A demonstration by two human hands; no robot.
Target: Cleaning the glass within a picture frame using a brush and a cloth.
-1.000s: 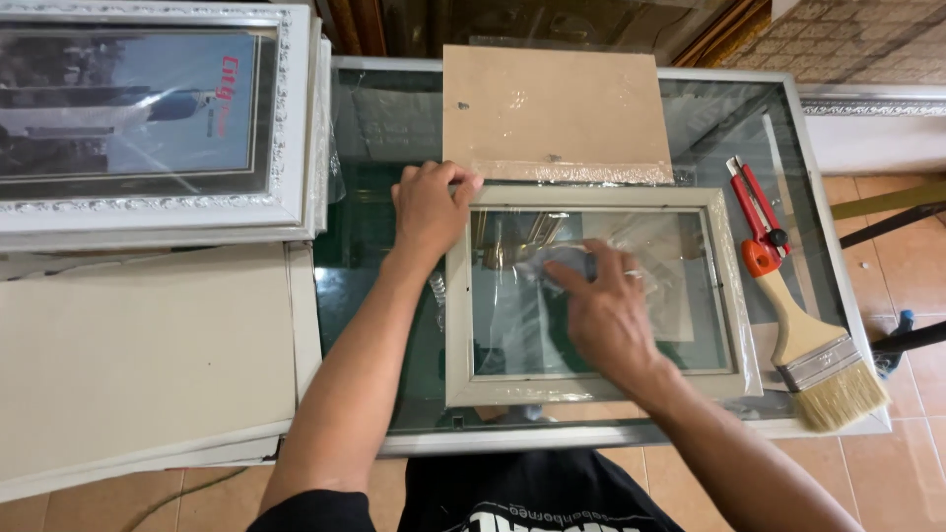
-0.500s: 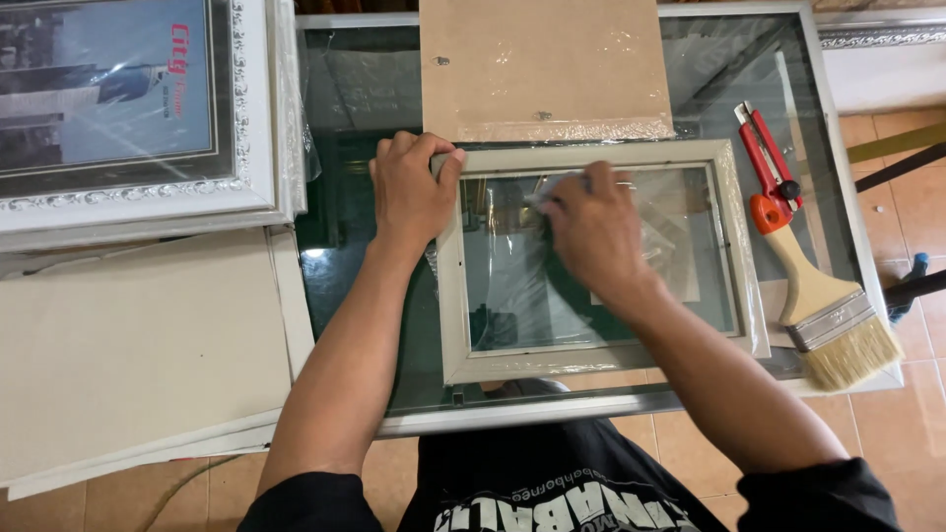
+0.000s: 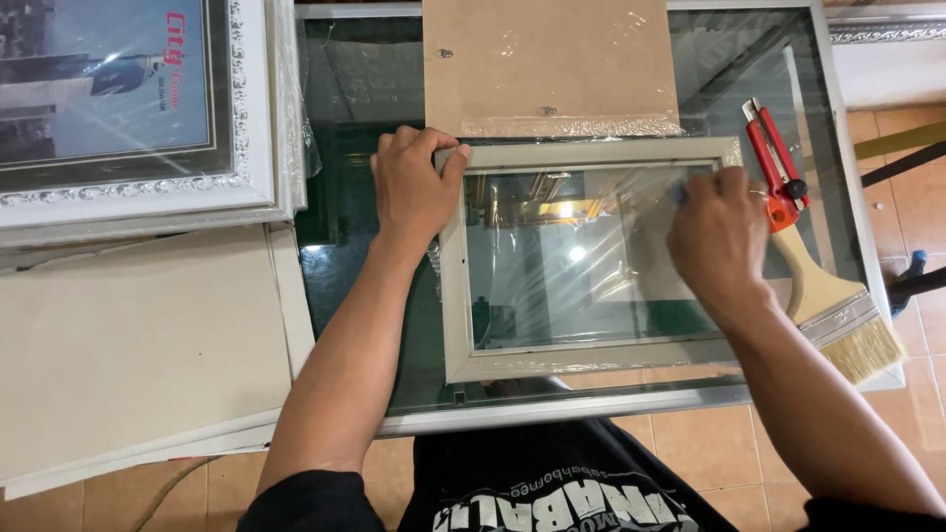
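Small pale frame (image 3: 591, 360) lies flat on a glass table (image 3: 374, 296), roughly centre, its glass pane (image 3: 581, 266) covered w/ clear plastic film. Left hand (image 3: 414, 187) rests on the frame's top-left corner, fingers curled over the edge, thumb on the top rail, pressing down rather than gripping. Right hand (image 3: 717, 236) is on the pane's right side near the top-right corner, fingers bent and bunched; something small and bluish shows at the fingertips, but can't tell if it's pinched or what it is. Brown board (image 3: 547, 64) lies just above the frame, its lower edge touching or overlapping the top rail. Right of the frame: red cutter (image 3: 774, 163) and a brush (image 3: 838, 305), both on the table, close to the right hand, brush bristles at the table's front-right corner. Left of the table: a big ornate white frame (image 3: 138, 197) w/ a picture, and pale boards (image 3: 138, 345) below it.
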